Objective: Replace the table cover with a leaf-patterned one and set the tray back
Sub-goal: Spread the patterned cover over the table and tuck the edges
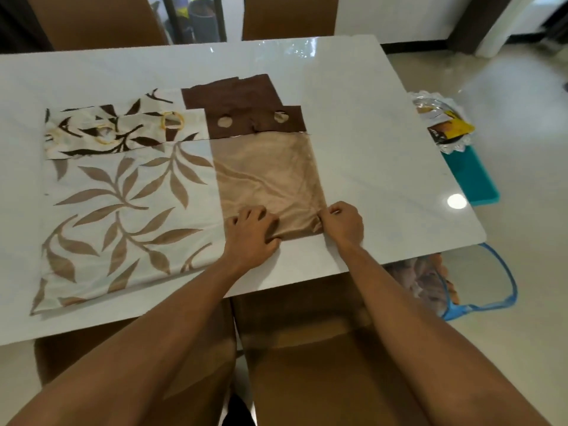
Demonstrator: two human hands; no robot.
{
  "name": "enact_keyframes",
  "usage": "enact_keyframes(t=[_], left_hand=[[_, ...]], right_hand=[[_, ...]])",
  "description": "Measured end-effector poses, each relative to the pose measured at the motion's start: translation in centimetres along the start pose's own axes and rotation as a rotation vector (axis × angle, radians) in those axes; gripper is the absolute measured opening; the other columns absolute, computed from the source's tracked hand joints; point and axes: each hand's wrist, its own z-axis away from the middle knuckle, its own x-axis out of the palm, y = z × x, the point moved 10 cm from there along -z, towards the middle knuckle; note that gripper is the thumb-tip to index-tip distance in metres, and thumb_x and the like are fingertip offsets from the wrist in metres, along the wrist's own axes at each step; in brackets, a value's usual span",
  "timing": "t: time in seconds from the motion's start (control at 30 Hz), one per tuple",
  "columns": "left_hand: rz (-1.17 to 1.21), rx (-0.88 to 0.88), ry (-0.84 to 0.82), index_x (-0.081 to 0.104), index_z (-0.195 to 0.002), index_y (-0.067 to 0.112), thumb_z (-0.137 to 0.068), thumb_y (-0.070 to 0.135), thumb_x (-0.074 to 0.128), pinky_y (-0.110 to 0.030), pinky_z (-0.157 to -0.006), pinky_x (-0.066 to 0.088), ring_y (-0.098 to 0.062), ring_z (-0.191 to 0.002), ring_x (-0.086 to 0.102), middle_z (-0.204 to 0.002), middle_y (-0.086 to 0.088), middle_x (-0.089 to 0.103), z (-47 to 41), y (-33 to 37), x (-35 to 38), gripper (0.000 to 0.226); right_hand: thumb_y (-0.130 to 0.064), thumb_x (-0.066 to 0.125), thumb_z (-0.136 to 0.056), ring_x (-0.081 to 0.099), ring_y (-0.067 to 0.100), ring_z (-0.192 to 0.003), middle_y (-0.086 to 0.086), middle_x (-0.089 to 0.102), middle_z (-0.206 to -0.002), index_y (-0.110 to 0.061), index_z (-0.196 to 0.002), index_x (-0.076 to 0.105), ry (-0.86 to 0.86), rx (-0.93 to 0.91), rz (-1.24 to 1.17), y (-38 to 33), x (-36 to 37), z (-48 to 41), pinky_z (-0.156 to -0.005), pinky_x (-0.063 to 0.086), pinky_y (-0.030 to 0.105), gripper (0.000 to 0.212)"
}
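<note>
Head view: white table (368, 118); left hand (250, 233), right hand (344, 224), fingers (333, 208) curled round tan cloth (267, 173).

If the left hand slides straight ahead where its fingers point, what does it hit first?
The left hand grips the tan cloth; straight ahead lies more of that cloth, then probably the dark brown eyelet band.
</note>
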Motion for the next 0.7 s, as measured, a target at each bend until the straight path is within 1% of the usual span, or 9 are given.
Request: enact_keyframes(t=[0.07,0.13,0.2,0.27,0.37,0.43,0.57,0.63,0.7], left_hand=[[0.033,0.041,0.039,0.065,-0.119,0.034,-0.091,0.044,0.047,-0.047,-0.09,0.042,-0.031,-0.119,0.05,-0.13,0.003,0.057,-0.6,0.6,-0.3,0.035],[0.107,0.059,0.05,0.072,-0.113,0.031,-0.091,0.041,0.042,-0.048,-0.086,0.047,-0.03,-0.108,0.058,-0.122,0.004,0.063,-0.7,0.0,-0.2,0.039],[0.166,0.069,0.037,0.075,-0.112,0.025,-0.089,0.036,0.047,-0.048,-0.089,0.048,-0.026,-0.108,0.06,-0.12,0.004,0.067,-0.8,-0.4,-0.4,0.037],[0.275,0.027,0.012,0.077,-0.111,0.019,-0.087,0.027,0.06,-0.043,-0.094,0.048,-0.02,-0.11,0.061,-0.119,0.004,0.069,-0.7,-1.1,-1.1,0.03],[0.458,-0.079,-0.105,0.079,-0.101,0.021,-0.084,0.018,0.069,-0.038,-0.094,0.049,-0.011,-0.105,0.061,-0.11,0.01,0.07,0.0,-2.6,-1.1,0.02],[0.537,-0.096,-0.161,0.079,-0.091,0.024,-0.082,0.017,0.069,-0.039,-0.091,0.051,-0.008,-0.097,0.063,-0.101,0.013,0.071,0.9,-3.0,-0.9,0.015],[0.607,-0.138,-0.169,0.076,-0.076,0.031,-0.079,0.02,0.067,-0.041,-0.087,0.053,-0.007,-0.089,0.065,-0.091,0.013,0.072,2.4,-3.7,-0.8,0.014],[0.631,-0.161,-0.173,0.076,-0.076,0.028,-0.082,0.017,0.066,-0.037,-0.081,0.053,-0.006,-0.083,0.064,-0.086,0.013,0.071,2.8,-3.9,-0.9,0.016],[0.645,-0.158,-0.148,0.076,-0.081,0.02,-0.088,0.015,0.063,-0.032,-0.073,0.049,-0.008,-0.077,0.062,-0.08,0.009,0.07,3.1,-3.7,-1.5,0.015]], right_hand=[[-0.023,0.065,-0.085,0.055,0.015,-0.062,0.0,0.061,-0.065,-0.012,-0.067,0.059,-0.002,-0.018,-0.108,0.0,-0.4,-0.3,-0.061,0.044,0.034,0.022],[-0.023,0.061,-0.084,0.046,0.015,-0.055,-0.002,0.049,-0.058,-0.017,-0.059,0.048,-0.03,-0.047,-0.045,-0.4,-0.2,0.1,-0.056,0.036,0.032,0.029],[-0.028,0.059,-0.084,0.049,0.014,-0.06,-0.006,0.052,-0.065,-0.019,-0.064,0.05,-0.067,-0.106,0.073,-1.1,0.5,0.4,-0.055,0.035,0.028,0.024],[-0.036,0.061,-0.087,0.059,0.014,-0.076,-0.007,0.06,-0.087,-0.024,-0.088,0.06,-0.082,-0.13,0.098,-1.8,0.8,0.4,-0.059,0.038,0.026,0.012],[-0.045,0.065,-0.087,0.061,0.021,-0.099,-0.004,0.061,-0.115,-0.032,-0.13,0.047,-0.115,-0.042,-0.002,-2.4,1.5,-0.4,-0.079,0.044,0.032,0.049],[-0.042,0.065,-0.087,0.059,0.024,-0.1,0.003,0.061,-0.127,-0.033,-0.14,0.038,-0.139,0.005,-0.065,-3.1,1.9,-1.0,-0.083,0.045,0.034,0.061],[-0.026,0.066,-0.082,0.062,0.027,-0.109,0.006,0.062,-0.129,-0.029,-0.138,0.047,-0.168,0.052,-0.185,-4.9,3.2,-1.6,-0.097,0.053,0.043,0.059],[-0.017,0.066,-0.08,0.066,0.021,-0.101,0.003,0.068,-0.121,-0.024,-0.124,0.064,-0.193,0.042,-0.241,-5.2,4.1,-1.5,-0.096,0.055,0.042,0.045],[-0.012,0.064,-0.079,0.069,0.018,-0.091,-0.002,0.073,-0.105,-0.024,-0.107,0.073,-0.167,0.01,-0.27,-5.1,4.4,-1.2,-0.091,0.057,0.038,0.032]])
